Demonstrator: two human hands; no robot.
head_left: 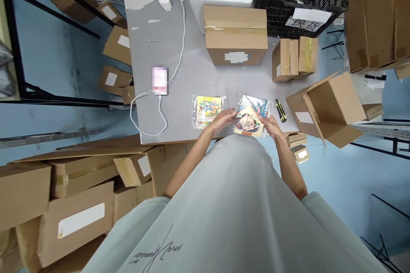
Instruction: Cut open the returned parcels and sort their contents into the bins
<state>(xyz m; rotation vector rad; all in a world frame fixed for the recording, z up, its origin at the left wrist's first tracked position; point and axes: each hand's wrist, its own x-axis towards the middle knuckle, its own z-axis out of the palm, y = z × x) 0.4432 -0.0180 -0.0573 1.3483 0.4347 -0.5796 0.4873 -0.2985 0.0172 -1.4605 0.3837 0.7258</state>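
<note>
Handling looks unfinished: at the bench's (pixel 179 119) near edge the right hand (pixel 272 126) pinches a picture packet (pixel 248 122), the left hand (pixel 224 119) loosely spread beside it; a bagged yellow booklet (pixel 207 110) lies unheld.

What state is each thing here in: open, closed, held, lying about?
Blue-and-cream packet: clear-wrapped, held in right hand
Left hand: open, beside that packet
Yellow packet: clear-wrapped, lying flat
Cutter: lying down, blade unclear
Device: cable attached
Large taped carton: closed
Tilted carton: flaps open
White bin: open, printed items inside
Black crate: open-topped

Bare tabletop (pixel 201 76) ahead — carton (pixel 236 40) beyond
</note>
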